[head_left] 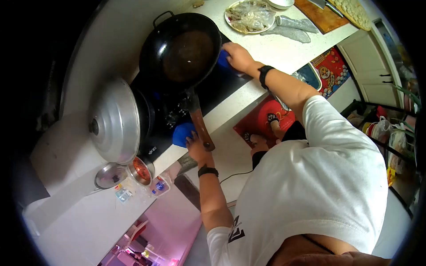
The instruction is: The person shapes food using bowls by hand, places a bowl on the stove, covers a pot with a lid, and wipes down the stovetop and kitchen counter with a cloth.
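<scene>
Your right hand [239, 58] and left hand [199, 148] each touch blue cloth [182, 134] by the black cooktop [216, 95]; I can't tell whether either pinches it. Pale counter [290, 55] borders the cooktop, with a red mat [262, 117] on the floor below.

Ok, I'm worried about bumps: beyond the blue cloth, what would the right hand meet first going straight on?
Likely the side of the black wok; depth is unclear, so the right hand might pass under its rim.
</scene>
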Demonstrator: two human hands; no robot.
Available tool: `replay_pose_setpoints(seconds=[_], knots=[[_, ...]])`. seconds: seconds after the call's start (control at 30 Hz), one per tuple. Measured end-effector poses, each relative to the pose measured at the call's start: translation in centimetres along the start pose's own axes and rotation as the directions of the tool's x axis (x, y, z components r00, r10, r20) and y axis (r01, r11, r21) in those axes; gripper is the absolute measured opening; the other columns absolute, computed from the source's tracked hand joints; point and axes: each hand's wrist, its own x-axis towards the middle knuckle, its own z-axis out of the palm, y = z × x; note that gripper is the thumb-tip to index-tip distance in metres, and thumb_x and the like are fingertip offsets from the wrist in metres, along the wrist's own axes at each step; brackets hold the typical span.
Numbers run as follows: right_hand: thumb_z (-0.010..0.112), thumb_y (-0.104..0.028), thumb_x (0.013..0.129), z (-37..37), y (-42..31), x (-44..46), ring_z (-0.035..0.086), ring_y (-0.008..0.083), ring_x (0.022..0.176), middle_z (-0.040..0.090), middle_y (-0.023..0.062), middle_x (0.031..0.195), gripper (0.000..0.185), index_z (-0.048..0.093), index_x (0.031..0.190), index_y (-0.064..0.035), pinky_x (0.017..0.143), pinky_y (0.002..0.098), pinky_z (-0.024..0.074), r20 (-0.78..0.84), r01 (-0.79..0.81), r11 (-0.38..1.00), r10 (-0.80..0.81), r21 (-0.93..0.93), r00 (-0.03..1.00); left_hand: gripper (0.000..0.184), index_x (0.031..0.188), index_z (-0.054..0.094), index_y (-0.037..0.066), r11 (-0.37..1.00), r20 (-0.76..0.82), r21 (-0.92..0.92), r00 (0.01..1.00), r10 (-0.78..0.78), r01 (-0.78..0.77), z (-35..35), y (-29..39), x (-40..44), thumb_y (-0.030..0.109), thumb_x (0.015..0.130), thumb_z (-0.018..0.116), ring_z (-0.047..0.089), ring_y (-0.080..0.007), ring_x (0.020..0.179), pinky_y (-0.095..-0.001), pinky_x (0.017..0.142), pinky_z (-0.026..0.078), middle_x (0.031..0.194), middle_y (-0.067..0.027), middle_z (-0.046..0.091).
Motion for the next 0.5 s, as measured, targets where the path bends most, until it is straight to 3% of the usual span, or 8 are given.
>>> replay_pose_setpoints(seconds=[0.03,0.1,0.17,0.2,0.3,0.4,0.47,0.5], knots=[[0.065,-0.005,0.075,1.0,0.7,0.9,0.058,0.0348,0.111,0.063,0.0158,0.114,0.033,0.065,0.108,-0.0042,0.097,0.0412,0.0475,-0.053,-0.068,0.998,0.068,-0.001,0.996,0.077,0.141,0.046,0.017,0.999,0.013,0.026,0.999,0.03,-0.03,0.8,-0.6,0.2,0.022,0.073,0.08,0.056,-0.0385,0.12,-0.0392,0.099,0.05,0.138,-0.0237,0.052],[0.068,-0.009,0.076,2.8,1.0,1.9,0.057,0.0355,0.111,0.063,0.0172,0.114,0.034,0.064,0.109,-0.0022,0.099,0.0414,0.0461,-0.037,-0.058,0.998,0.058,-0.01,0.998,0.073,0.141,0.047,0.017,0.996,0.034,0.062,0.997,0.067,-0.069,1.0,-0.8,0.4,0.028,0.076,0.078,0.055,-0.0387,0.122,-0.0401,0.099,0.049,0.137,-0.024,0.053],[0.071,-0.011,0.075,3.3,0.2,1.9,0.058,0.0355,0.111,0.063,0.0176,0.113,0.036,0.064,0.109,-0.0014,0.1,0.0407,0.0446,0.119,0.042,0.993,-0.029,-0.113,0.992,0.064,0.138,0.051,0.015,0.999,0.036,-0.04,0.999,0.035,-0.034,-0.9,0.2,-0.1,0.034,0.081,0.071,0.056,-0.039,0.121,-0.0415,0.101,0.048,0.132,-0.0247,0.056],[0.071,-0.011,0.074,3.3,0.0,1.6,0.058,0.0342,0.111,0.064,0.0169,0.113,0.034,0.064,0.106,-0.0027,0.101,0.0398,0.044,0.103,0.031,0.989,-0.016,-0.142,0.995,0.061,0.137,0.052,0.014,0.997,0.043,-0.071,0.999,0.025,-0.022,-1.5,0.5,-0.4,0.036,0.082,0.069,0.056,-0.0391,0.121,-0.042,0.101,0.047,0.131,-0.0249,0.058],[0.069,-0.009,0.072,1.6,-0.2,-0.4,0.057,0.0323,0.113,0.064,0.0161,0.113,0.031,0.064,0.103,-0.0044,0.1,0.0397,0.0449,0.181,0.12,0.982,-0.093,-0.145,0.979,0.05,0.132,0.057,0.01,0.986,0.074,-0.142,0.993,0.094,-0.083,-1.9,0.1,-0.5,0.033,0.088,0.058,0.058,-0.0403,0.118,-0.043,0.102,0.045,0.124,-0.0248,0.062],[0.067,-0.006,0.072,-0.2,0.6,-3.6,0.056,0.0314,0.116,0.063,0.0143,0.115,0.031,0.064,0.103,-0.0055,0.101,0.0401,0.0447,0.153,0.209,0.971,-0.191,-0.113,0.97,0.042,0.125,0.062,0.008,0.99,-0.007,-0.136,1.0,0.03,-0.031,-1.5,0.1,-0.3,0.024,0.087,0.056,0.06,-0.0413,0.114,-0.0426,0.102,0.044,0.12,-0.024,0.064],[0.064,-0.003,0.073,-2.5,0.5,-6.1,0.055,0.0316,0.119,0.063,0.0132,0.119,0.03,0.064,0.103,-0.0061,0.103,0.0398,0.0442,0.176,0.244,0.964,-0.224,-0.105,0.959,0.035,0.118,0.065,0.007,0.948,-0.013,-0.319,1.0,-0.002,-0.002,-3.0,0.9,-0.6,0.02,0.086,0.056,0.061,-0.041,0.11,-0.0436,0.099,0.046,0.116,-0.0235,0.066],[0.064,-0.003,0.073,-3.5,0.8,-7.1,0.055,0.0316,0.119,0.063,0.0132,0.119,0.03,0.064,0.103,-0.0061,0.103,0.0398,0.0442,0.173,0.245,0.964,-0.225,-0.103,0.959,0.035,0.118,0.065,0.007,0.949,-0.015,-0.317,1.0,-0.003,-0.002,-2.8,0.9,-0.5,0.02,0.086,0.056,0.061,-0.041,0.11,-0.0436,0.099,0.046,0.116,-0.0235,0.066]])
